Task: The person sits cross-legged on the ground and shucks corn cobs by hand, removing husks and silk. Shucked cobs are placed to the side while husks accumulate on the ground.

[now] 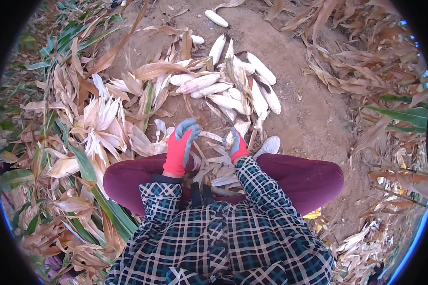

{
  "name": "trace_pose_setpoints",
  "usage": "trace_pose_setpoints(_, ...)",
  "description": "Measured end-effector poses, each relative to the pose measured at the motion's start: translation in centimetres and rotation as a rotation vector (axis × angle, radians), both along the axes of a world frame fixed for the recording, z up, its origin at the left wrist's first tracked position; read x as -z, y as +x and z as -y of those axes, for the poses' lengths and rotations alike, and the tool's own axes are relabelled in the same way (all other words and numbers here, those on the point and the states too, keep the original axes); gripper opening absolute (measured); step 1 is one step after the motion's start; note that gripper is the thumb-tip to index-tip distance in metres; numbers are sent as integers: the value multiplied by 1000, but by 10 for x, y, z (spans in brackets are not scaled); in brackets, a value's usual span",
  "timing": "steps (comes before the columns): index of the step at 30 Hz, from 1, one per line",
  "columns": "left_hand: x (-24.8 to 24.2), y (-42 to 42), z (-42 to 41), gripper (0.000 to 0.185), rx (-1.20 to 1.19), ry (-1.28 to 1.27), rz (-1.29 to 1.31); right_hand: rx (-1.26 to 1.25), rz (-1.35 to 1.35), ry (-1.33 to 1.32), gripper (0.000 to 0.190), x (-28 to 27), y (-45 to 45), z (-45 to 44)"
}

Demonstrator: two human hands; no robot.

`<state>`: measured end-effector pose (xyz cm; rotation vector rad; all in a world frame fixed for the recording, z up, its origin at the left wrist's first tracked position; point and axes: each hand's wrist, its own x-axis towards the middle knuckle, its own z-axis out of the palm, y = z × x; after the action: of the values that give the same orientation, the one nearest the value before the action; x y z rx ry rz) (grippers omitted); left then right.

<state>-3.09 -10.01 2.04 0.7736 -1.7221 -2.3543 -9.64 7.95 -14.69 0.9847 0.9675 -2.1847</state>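
My left hand [181,140], in a red and grey work glove, hangs over the ground in front of my left knee. Its fingers are curled, and the palm side is hidden, so whether anything is inside does not show. A similar glove covers my right hand [238,145], which is closed around a pale ear of corn in its husk [241,127] at the near edge of a pile. That pile of husk-covered corn ears [228,101] lies on the bare soil just beyond both hands. A dry husk [153,144] lies by my left hand.
My bent legs [299,174] flank loose husks [221,171] on the ground. Peeled-back husks [101,121] and green corn leaves [114,213] heap up at left. Dry stalks and leaves [363,60] cover the right side. Yellow corn [312,214] shows beside my right thigh.
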Motion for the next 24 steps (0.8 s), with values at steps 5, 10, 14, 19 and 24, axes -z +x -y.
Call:
trace_pose_setpoints(5,11,-2,-1,39,24,34,5,-258,-237,24,33,-47,28,19)
trace_pose_setpoints(10,21,4,-2,50,-115,-291,-116,-524,-829,398,52,-86,13,-8)
trace_pose_setpoints(14,-14,10,-8,71,113,-1262,-262,-872,-1105,872,55,-130,7,-47)
trace_pose_setpoints(19,-10,30,-42,91,1007,-1534,-144,-1160,-1533,1113,38,-155,23,-75)
trace_pose_setpoints(24,2,28,-47,80,989,-1091,149,-985,-1817,1312,63,-165,21,-92)
